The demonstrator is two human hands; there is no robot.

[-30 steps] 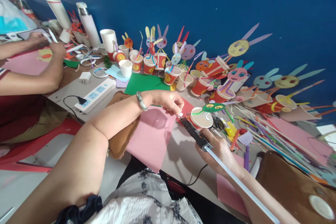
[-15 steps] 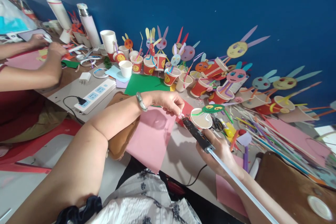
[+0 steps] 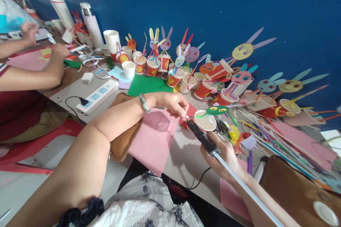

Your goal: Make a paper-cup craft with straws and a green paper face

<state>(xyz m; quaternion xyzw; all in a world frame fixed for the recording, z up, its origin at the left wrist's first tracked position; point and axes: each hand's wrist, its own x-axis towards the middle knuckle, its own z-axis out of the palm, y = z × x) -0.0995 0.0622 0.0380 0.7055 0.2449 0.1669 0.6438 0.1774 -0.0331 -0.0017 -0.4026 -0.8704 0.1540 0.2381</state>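
My left hand (image 3: 174,104) pinches a small pink paper piece (image 3: 186,117) between thumb and fingertips. A black hot glue gun (image 3: 201,136) is in my right hand (image 3: 225,154), its nozzle close to that piece; whether they touch I cannot tell. From the gun's back end runs a long clear glue stick (image 3: 245,188) along my forearm. Just beyond the gun stands a white paper cup (image 3: 204,122) with a green paper face (image 3: 217,110) at its rim. Below my left hand lie a pink sheet (image 3: 157,138) and a red paper (image 3: 192,109).
Paper cups with rabbit-faced figures (image 3: 243,51) line the blue wall. A power strip (image 3: 99,95) and brown pouch (image 3: 124,145) lie left; scissors (image 3: 221,126) and many coloured sticks (image 3: 277,138) lie right. Another person's hand (image 3: 61,50) works at far left.
The glue gun's nozzle sits slightly lower and further right, and more of the pink piece shows. The other person's far hand has moved left and lifted with fingers apart.
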